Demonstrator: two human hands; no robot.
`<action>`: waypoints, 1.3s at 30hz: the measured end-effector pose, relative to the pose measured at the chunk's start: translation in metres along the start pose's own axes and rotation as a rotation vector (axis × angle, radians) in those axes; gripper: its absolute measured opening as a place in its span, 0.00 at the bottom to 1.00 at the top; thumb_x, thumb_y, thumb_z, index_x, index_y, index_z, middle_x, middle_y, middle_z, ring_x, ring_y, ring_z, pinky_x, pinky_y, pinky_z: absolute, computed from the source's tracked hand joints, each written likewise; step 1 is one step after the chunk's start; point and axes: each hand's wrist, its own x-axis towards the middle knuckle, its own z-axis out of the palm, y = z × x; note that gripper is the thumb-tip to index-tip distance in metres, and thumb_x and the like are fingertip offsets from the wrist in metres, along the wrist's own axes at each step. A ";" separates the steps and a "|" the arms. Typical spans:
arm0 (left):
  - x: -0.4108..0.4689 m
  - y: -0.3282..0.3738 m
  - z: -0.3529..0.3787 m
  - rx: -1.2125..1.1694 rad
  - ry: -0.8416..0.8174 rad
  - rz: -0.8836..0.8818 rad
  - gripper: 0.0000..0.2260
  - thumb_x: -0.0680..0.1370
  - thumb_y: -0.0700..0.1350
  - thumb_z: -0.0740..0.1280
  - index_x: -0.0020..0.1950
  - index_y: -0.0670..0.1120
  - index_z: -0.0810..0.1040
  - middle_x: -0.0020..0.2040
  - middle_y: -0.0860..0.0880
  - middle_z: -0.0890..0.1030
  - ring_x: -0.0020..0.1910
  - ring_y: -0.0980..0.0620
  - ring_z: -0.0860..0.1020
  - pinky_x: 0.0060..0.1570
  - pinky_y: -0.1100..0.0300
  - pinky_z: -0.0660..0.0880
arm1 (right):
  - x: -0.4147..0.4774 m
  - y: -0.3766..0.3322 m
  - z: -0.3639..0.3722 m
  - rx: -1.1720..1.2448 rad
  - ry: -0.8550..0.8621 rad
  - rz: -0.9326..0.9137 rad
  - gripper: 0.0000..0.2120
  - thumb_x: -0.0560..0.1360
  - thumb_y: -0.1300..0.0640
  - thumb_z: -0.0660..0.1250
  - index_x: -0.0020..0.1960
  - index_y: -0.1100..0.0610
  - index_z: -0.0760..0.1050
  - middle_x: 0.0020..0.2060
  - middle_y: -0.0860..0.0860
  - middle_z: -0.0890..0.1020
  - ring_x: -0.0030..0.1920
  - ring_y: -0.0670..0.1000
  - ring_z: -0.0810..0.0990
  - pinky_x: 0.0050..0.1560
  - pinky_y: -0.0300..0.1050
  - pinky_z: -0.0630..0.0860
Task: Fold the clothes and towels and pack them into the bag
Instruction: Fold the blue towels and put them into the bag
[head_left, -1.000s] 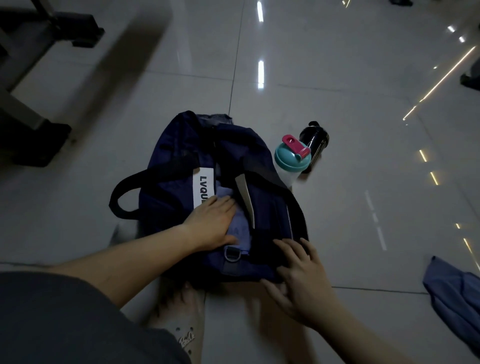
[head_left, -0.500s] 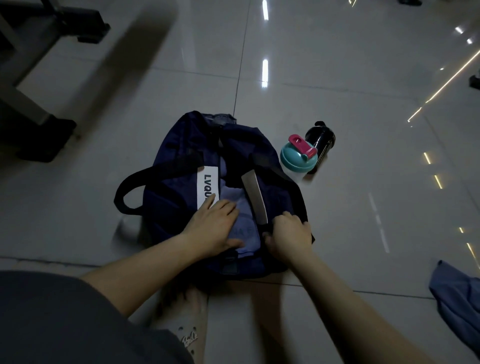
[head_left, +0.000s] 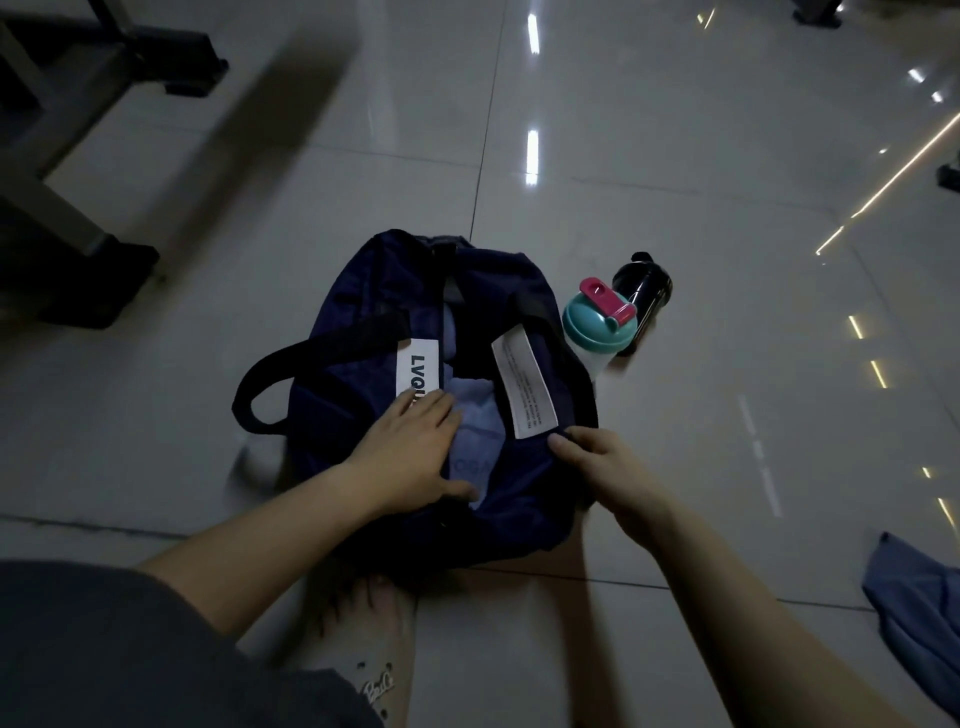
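Right hand (head_left: 602, 467), which lay on the near rim of the bag (head_left: 337, 410) half a second earlier, now draws that rim outward to the right, and the mouth stands wider. It grips the rim, thumb on top and fingers curled under the fabric. The left hand (head_left: 410, 452) is unmoved: it lies flat, fingers straight, and presses on the folded light-blue cloth (head_left: 475, 431) inside the bag.

Step in hand, by judgement: seating one folded item in the bag while the opening is held apart. One blue garment (head_left: 914, 618) lies unfolded on the floor (head_left: 727, 467), well apart to the right, so packing is not complete. The next move probably calls for releasing both hands, reaching for that garment and folding it before it goes in.

Writing: a white tag (head_left: 418, 371) on the left strap reads "LVQU", the rest covered by the left fingertips. A white care label (head_left: 524, 387) on the right inner side bears print too small to read. Faint letters "OGA" show on the cloth. A teal-lidded shaker bottle (head_left: 597, 327) and a black bottle (head_left: 647, 283) stand just beside the bag; no markings can be read on either.
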 end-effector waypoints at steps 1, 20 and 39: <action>0.002 0.000 -0.001 0.010 -0.067 0.025 0.48 0.73 0.75 0.60 0.82 0.44 0.56 0.81 0.45 0.58 0.81 0.48 0.53 0.80 0.48 0.45 | 0.000 0.001 -0.002 0.044 -0.013 -0.014 0.23 0.81 0.49 0.65 0.55 0.72 0.72 0.41 0.60 0.77 0.40 0.58 0.75 0.37 0.50 0.68; -0.025 -0.040 -0.038 0.183 0.198 0.336 0.20 0.75 0.60 0.58 0.60 0.54 0.80 0.58 0.51 0.76 0.68 0.48 0.69 0.78 0.39 0.48 | 0.020 0.003 0.030 -0.644 0.282 -0.250 0.16 0.81 0.46 0.62 0.40 0.55 0.70 0.38 0.50 0.75 0.39 0.53 0.76 0.39 0.49 0.69; -0.031 -0.017 0.034 -0.187 0.301 0.131 0.21 0.79 0.50 0.67 0.72 0.51 0.72 0.69 0.49 0.74 0.68 0.50 0.71 0.70 0.51 0.70 | 0.001 0.001 0.026 -0.678 0.169 -0.215 0.07 0.77 0.60 0.63 0.45 0.49 0.68 0.39 0.49 0.79 0.40 0.54 0.77 0.40 0.52 0.75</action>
